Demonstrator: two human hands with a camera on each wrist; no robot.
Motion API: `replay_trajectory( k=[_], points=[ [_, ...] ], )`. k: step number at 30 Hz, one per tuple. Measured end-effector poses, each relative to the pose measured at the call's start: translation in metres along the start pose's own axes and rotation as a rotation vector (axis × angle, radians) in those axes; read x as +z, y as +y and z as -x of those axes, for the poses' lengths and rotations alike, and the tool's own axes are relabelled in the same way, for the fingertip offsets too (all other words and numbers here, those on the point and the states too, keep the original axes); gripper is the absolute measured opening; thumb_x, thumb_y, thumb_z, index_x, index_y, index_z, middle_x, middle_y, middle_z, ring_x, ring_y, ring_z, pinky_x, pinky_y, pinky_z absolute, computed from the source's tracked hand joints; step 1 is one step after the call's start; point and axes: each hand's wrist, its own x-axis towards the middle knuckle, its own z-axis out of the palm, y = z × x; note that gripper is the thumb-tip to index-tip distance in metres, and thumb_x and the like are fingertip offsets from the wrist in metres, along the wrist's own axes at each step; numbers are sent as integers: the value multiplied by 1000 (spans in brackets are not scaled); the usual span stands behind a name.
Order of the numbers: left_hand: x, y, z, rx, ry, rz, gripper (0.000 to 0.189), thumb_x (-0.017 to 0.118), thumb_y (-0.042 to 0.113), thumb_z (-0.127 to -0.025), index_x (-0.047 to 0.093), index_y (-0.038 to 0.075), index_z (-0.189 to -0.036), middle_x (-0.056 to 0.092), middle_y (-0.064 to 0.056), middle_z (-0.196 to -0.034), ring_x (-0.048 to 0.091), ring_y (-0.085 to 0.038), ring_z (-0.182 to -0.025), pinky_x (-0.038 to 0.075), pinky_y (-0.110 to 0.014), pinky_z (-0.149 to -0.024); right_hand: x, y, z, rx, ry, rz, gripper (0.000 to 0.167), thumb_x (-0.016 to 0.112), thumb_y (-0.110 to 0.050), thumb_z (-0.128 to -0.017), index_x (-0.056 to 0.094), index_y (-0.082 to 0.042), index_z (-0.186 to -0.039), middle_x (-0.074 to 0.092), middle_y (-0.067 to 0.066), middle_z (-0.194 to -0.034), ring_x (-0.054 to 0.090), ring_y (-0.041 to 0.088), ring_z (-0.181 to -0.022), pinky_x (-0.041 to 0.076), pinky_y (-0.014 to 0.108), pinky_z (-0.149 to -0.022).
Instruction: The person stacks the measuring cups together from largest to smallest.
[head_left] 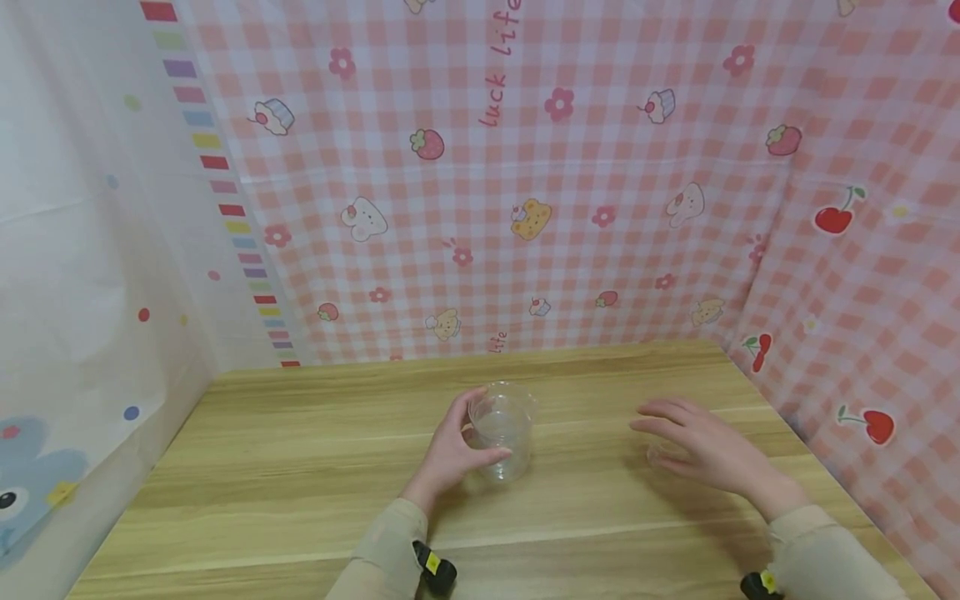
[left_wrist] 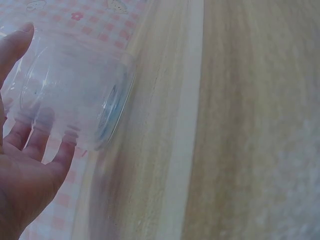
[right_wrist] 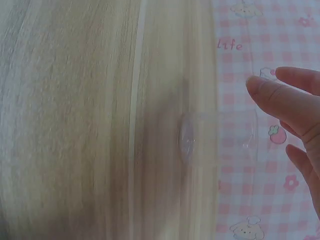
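Note:
A clear plastic cup (head_left: 504, 442) is at the middle of the wooden table. My left hand (head_left: 453, 450) grips it from the left, thumb on the near side and fingers round the far side. In the left wrist view the fingertips show through the clear wall of the same cup (left_wrist: 75, 85). Over to the right, my right hand (head_left: 697, 446) hovers above the table with its fingers apart, holding nothing. A second clear container (right_wrist: 220, 137) stands close to that hand in the right wrist view. In the head view the right hand hides most of it.
The wooden tabletop (head_left: 300, 467) runs back to a pink checked cloth (head_left: 480, 250) hung behind it. More cloth hangs along the right side, and a white dotted sheet (head_left: 112, 250) along the left. A black wrist camera (head_left: 435, 571) sits on the left sleeve.

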Motion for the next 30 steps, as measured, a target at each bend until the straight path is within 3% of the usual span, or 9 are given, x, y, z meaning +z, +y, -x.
replay_trajectory(
  k=[9, 14, 17, 22, 24, 27, 30],
  points=[
    [0, 0, 0, -4, 0, 2, 88, 86, 1, -72, 38, 0, -146, 47, -22, -141, 50, -41, -124, 42, -54, -101, -2, 3, 9, 13, -2, -35, 68, 91, -10, -66, 64, -10, -128, 59, 11, -131, 56, 32, -116, 52, 50, -86],
    [1, 2, 1, -10, 0, 1, 88, 86, 1, -72, 38, 1, -146, 47, -22, -141, 50, -41, -124, 42, -54, -102, 0, 4, 13, 114, -18, -114, 67, 89, -10, -68, 62, -8, -129, 59, 14, -131, 55, 33, -117, 50, 50, -88],
    [1, 3, 1, -6, 1, 0, 88, 86, 1, -73, 38, 0, -146, 47, -23, -141, 50, -42, -124, 42, -54, -102, 1, 5, 16, 192, -7, -196, 67, 88, -12, -70, 61, -6, -130, 59, 16, -131, 54, 35, -117, 47, 35, -96],
    [0, 3, 1, -3, 0, -1, 88, 86, 0, -73, 38, -1, -146, 46, -23, -142, 49, -42, -125, 42, -54, -102, 4, 9, 20, 250, 19, -269, 66, 88, -15, -73, 59, -4, -131, 59, 16, -131, 54, 35, -117, 44, 27, -98],
    [0, 2, 0, -5, -1, -4, 88, 86, 1, -73, 38, -1, -146, 46, -22, -143, 49, -41, -125, 42, -54, -102, 5, 10, 21, 271, 10, -286, 66, 87, -15, -74, 58, -4, -132, 59, 16, -131, 54, 32, -117, 49, 35, -93],
    [0, 2, 0, -9, -1, -10, 87, 86, 1, -73, 38, 0, -146, 45, -22, -143, 48, -40, -126, 41, -54, -102, 7, 13, 22, 297, -7, -343, 66, 86, -13, -76, 56, -1, -133, 59, 17, -131, 54, 26, -118, 52, 37, -92],
    [1, 3, 0, -10, -2, -11, 87, 86, 1, -73, 37, 0, -146, 45, -22, -144, 48, -40, -126, 41, -54, -103, 7, 15, 23, 327, -30, -411, 65, 84, -12, -78, 54, 2, -134, 57, 18, -131, 55, 28, -116, 53, 45, -89]
  ],
)
